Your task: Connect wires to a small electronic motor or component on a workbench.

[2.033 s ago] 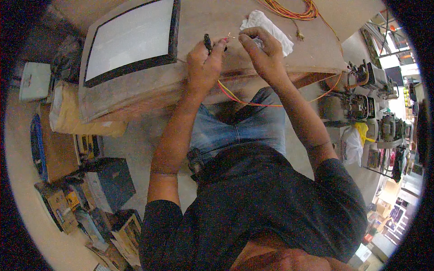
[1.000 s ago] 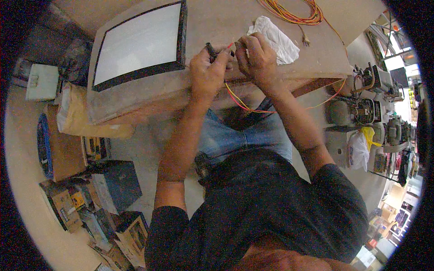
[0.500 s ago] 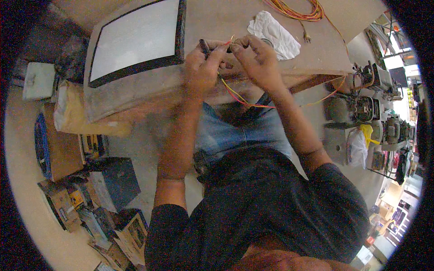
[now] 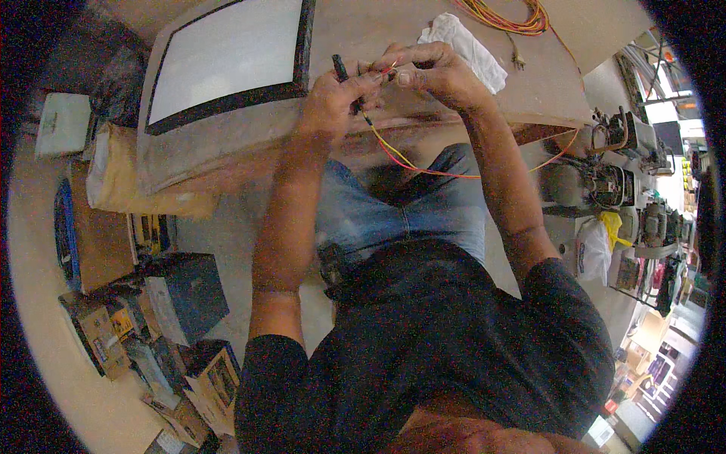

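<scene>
My left hand [image 4: 330, 104] is closed around a slim black rod-shaped piece [image 4: 339, 68], whose exact kind I cannot make out, and the red and yellow wire [image 4: 398, 160]. From below that hand the wire hangs in a loop past the table's front edge and under my right forearm. Short stripped wire ends [image 4: 391, 69] with red insulation stick up between both hands. My right hand [image 4: 446, 74] pinches at these ends with thumb and forefinger; its fingertips partly hide them.
A black-framed white panel [image 4: 227, 64] lies on the brown table [image 4: 219, 151], left. At right are a crumpled white cloth [image 4: 484, 64], an orange-yellow cable coil [image 4: 522, 23] and a plug [image 4: 518, 60]. Boxes [image 4: 185, 295] stand lower left; machines [image 4: 609, 181] stand right.
My right hand has turned, its fingers now reaching flatter across toward the wire ends. The black piece in my left hand stands out more, and the wire loop has shifted slightly.
</scene>
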Demonstrator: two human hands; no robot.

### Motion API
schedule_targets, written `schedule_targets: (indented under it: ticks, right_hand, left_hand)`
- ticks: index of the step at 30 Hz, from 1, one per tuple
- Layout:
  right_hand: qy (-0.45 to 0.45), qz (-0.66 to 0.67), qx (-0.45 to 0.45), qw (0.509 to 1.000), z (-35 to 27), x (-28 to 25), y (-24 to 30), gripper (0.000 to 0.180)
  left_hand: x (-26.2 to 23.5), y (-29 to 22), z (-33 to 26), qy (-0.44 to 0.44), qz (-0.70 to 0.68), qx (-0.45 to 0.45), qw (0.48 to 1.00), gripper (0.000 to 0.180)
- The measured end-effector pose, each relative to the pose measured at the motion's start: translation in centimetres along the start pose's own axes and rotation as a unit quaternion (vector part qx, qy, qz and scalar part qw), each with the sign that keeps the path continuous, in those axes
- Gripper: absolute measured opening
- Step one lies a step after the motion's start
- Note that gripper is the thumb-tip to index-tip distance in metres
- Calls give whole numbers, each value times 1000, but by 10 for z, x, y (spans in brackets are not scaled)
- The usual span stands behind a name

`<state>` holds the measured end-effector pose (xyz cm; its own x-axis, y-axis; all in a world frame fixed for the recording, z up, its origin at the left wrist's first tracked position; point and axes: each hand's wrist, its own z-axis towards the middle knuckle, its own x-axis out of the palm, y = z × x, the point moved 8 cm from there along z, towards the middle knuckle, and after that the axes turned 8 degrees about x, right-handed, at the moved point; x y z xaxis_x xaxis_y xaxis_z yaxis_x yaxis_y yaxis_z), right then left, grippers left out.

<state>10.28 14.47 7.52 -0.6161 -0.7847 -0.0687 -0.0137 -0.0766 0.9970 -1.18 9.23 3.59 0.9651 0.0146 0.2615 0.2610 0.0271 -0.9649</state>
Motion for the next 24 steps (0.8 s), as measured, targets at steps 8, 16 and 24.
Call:
schedule_targets:
  ticks: [8, 16, 24]
  right_hand:
    - [-69, -73, -100, 990, 1, -8, -6, 23]
    - [-79, -50, -73, 993, 6, -3, -7, 19]
    - [-71, -75, -69, 992, 13, 7, 5, 11]
  left_hand:
    - [1, 13, 6, 0, -82, -37, 996, 22]
    - [-4, 18, 9, 68, -167, -53, 982, 18]
    - [-10, 20, 3, 19, -157, -100, 982, 19]
